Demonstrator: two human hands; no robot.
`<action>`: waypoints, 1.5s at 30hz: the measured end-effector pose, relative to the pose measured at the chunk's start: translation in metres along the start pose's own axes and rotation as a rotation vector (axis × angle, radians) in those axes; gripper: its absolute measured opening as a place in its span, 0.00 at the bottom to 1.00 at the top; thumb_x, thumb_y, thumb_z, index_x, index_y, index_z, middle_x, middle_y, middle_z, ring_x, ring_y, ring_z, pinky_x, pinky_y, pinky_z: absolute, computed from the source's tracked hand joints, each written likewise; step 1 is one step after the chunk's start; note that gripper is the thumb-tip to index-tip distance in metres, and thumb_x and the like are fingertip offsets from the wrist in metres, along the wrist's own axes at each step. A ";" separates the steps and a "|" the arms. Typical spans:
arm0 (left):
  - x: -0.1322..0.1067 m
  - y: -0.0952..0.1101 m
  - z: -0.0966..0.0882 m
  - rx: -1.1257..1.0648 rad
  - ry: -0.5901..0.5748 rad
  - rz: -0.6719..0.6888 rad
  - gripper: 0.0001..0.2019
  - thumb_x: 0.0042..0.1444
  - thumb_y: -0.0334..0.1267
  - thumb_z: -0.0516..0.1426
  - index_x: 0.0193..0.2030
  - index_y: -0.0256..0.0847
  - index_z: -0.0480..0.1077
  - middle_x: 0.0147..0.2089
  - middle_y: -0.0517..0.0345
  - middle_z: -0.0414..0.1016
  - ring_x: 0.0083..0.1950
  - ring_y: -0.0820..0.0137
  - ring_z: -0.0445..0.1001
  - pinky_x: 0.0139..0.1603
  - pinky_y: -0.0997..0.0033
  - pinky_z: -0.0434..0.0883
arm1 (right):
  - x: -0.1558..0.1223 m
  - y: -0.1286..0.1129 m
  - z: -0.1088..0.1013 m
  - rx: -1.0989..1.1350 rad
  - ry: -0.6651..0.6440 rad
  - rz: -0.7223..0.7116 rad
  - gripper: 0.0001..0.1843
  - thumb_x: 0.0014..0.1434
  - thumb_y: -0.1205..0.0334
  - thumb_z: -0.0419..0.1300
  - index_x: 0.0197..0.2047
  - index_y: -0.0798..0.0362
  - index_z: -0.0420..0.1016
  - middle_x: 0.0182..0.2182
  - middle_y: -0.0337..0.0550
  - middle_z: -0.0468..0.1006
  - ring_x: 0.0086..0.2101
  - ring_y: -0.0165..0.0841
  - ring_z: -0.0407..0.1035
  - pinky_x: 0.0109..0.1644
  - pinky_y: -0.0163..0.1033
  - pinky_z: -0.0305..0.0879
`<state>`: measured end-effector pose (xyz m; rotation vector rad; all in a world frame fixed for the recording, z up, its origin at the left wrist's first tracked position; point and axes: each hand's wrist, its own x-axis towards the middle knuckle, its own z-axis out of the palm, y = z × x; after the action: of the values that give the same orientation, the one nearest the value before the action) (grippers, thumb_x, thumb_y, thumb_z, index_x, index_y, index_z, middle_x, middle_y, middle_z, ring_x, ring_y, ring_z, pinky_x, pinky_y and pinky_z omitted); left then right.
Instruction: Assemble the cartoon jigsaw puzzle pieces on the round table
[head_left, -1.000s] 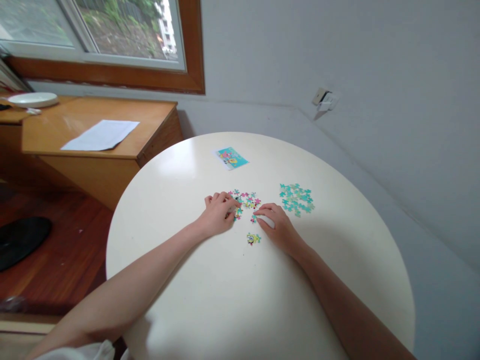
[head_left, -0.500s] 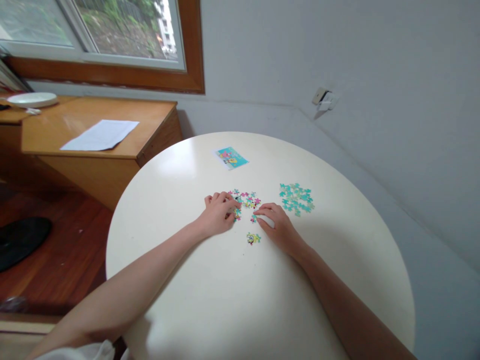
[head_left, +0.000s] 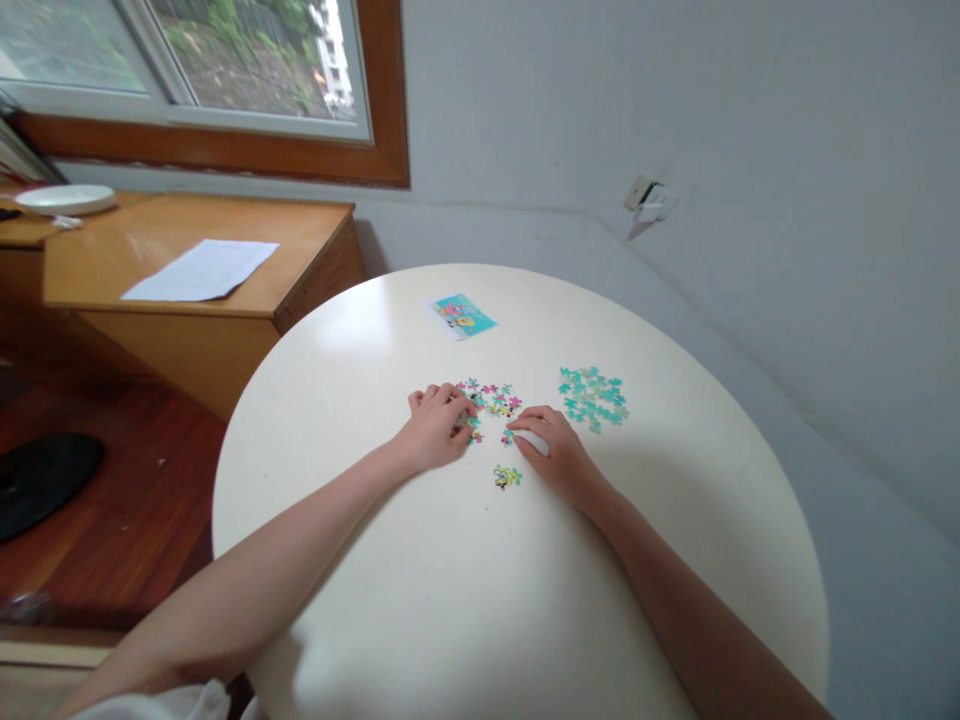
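Note:
Loose jigsaw pieces (head_left: 499,399), pink, yellow and teal, lie in a small cluster on the round white table (head_left: 420,600). Over the cluster's left side rests my left hand (head_left: 437,425), its fingers bent and apart, touching pieces and partly hiding some. My right hand (head_left: 551,445) is at the right of the cluster, thumb and forefinger closing at a small teal and pink puzzle piece (head_left: 507,437). Just below, nearer to me, sits a yellow joined part of the puzzle (head_left: 506,477) with a cartoon face on it.
A group of teal puzzle pieces (head_left: 594,397) is spread to the right. Farther back lies a picture card (head_left: 463,316) with cartoon figures. On the left, a wooden desk (head_left: 315,240) holds a paper sheet (head_left: 202,270) and a white round lid or plate (head_left: 66,199).
The fingers of my left hand have shifted slightly left over the pieces. My right hand stays in nearly the same place.

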<state>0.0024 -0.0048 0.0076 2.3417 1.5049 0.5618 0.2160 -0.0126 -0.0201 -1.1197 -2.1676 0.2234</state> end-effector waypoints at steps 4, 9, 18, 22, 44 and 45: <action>0.001 0.000 0.000 0.003 0.003 -0.003 0.08 0.51 0.37 0.53 0.39 0.43 0.68 0.46 0.52 0.67 0.49 0.61 0.62 0.47 0.56 0.55 | 0.000 0.001 0.000 -0.001 -0.005 -0.012 0.09 0.56 0.68 0.55 0.38 0.50 0.74 0.37 0.46 0.72 0.40 0.37 0.68 0.46 0.45 0.65; 0.001 -0.002 0.002 -0.008 0.020 0.012 0.07 0.52 0.38 0.54 0.38 0.42 0.68 0.44 0.54 0.68 0.48 0.62 0.63 0.47 0.57 0.54 | 0.000 0.001 0.000 0.002 0.005 -0.020 0.09 0.56 0.68 0.54 0.39 0.50 0.74 0.37 0.46 0.72 0.40 0.37 0.67 0.45 0.46 0.65; 0.003 -0.004 0.004 -0.032 0.018 0.000 0.06 0.52 0.38 0.56 0.37 0.42 0.68 0.44 0.55 0.69 0.48 0.62 0.63 0.47 0.59 0.54 | 0.000 0.000 -0.001 0.008 0.004 -0.021 0.09 0.55 0.68 0.55 0.38 0.50 0.74 0.36 0.46 0.72 0.39 0.37 0.68 0.45 0.46 0.65; 0.003 -0.004 0.005 -0.036 0.017 -0.002 0.06 0.52 0.38 0.56 0.37 0.42 0.68 0.43 0.55 0.69 0.47 0.62 0.63 0.47 0.59 0.54 | 0.000 0.001 0.000 0.010 0.014 -0.019 0.09 0.56 0.67 0.54 0.38 0.49 0.74 0.36 0.46 0.72 0.39 0.37 0.68 0.45 0.46 0.65; 0.003 -0.001 0.000 -0.094 -0.001 0.027 0.05 0.51 0.35 0.55 0.36 0.42 0.68 0.38 0.59 0.75 0.46 0.64 0.66 0.49 0.59 0.51 | 0.000 0.001 0.000 0.001 0.007 -0.007 0.09 0.56 0.67 0.54 0.38 0.49 0.74 0.37 0.45 0.72 0.40 0.37 0.68 0.45 0.46 0.65; 0.003 0.000 0.000 -0.097 -0.002 0.031 0.05 0.51 0.35 0.55 0.36 0.42 0.68 0.37 0.59 0.75 0.45 0.65 0.67 0.49 0.59 0.51 | 0.000 0.001 0.001 0.002 0.011 -0.008 0.09 0.56 0.67 0.54 0.38 0.49 0.74 0.37 0.45 0.72 0.40 0.37 0.68 0.45 0.46 0.65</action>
<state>0.0034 -0.0019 0.0081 2.2953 1.4098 0.6258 0.2163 -0.0123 -0.0210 -1.1090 -2.1617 0.2154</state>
